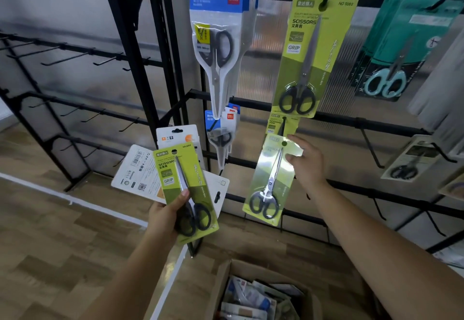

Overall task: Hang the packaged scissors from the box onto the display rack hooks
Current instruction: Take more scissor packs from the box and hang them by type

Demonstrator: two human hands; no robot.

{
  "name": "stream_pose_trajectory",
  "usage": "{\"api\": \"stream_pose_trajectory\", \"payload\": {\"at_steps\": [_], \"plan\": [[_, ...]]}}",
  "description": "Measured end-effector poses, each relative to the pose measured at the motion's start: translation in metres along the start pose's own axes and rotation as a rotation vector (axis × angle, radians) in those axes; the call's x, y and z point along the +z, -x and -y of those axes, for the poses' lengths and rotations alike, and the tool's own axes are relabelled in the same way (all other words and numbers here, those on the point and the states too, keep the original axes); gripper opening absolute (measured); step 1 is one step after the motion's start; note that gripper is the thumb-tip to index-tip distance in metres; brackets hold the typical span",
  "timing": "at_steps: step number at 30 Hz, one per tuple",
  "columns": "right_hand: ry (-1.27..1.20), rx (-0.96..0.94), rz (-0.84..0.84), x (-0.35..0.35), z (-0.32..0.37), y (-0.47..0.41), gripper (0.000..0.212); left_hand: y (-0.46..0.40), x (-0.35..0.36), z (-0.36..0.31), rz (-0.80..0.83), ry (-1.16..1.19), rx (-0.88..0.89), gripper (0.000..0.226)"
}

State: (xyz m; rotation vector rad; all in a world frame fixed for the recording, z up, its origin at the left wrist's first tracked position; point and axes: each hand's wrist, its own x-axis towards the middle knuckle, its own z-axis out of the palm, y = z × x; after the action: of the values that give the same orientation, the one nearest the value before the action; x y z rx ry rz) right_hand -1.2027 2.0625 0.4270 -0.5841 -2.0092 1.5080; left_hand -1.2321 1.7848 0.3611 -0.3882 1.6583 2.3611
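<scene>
My left hand (163,215) grips a fan of several scissor packs, with a green pack of black-handled scissors (175,169) on top and white-backed packs (135,169) behind it. My right hand (308,166) pinches the upper edge of another green scissors pack (270,181). That pack's hang hole sits just below a black hook (283,124) on the rack's second rail. A cardboard box (221,284) holding more packs stands open on the floor below.
On the black display rack (376,121) hang blue-topped packs (218,31), a green pack (311,56) on the top rail, teal packs (401,48) at right and smaller blue packs (222,131) lower down. Bare hooks (65,58) line the left rack section.
</scene>
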Motion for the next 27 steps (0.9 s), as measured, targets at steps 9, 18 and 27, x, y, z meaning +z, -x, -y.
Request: {"api": "stream_pose_trajectory", "payload": {"at_steps": [9,18,27], "plan": [[0.131,-0.012,0.055,0.006,-0.024,-0.015,0.051,-0.005,0.015,-0.002,0.009,0.032,-0.019,0.011],[0.234,0.168,-0.230,0.024,-0.016,-0.055,0.050,-0.008,0.027,-0.005,0.027,0.062,-0.057,0.011],[-0.053,0.163,0.400,0.053,-0.003,0.070,0.013,0.013,0.043,-0.003,0.030,0.091,-0.072,0.026]]}}
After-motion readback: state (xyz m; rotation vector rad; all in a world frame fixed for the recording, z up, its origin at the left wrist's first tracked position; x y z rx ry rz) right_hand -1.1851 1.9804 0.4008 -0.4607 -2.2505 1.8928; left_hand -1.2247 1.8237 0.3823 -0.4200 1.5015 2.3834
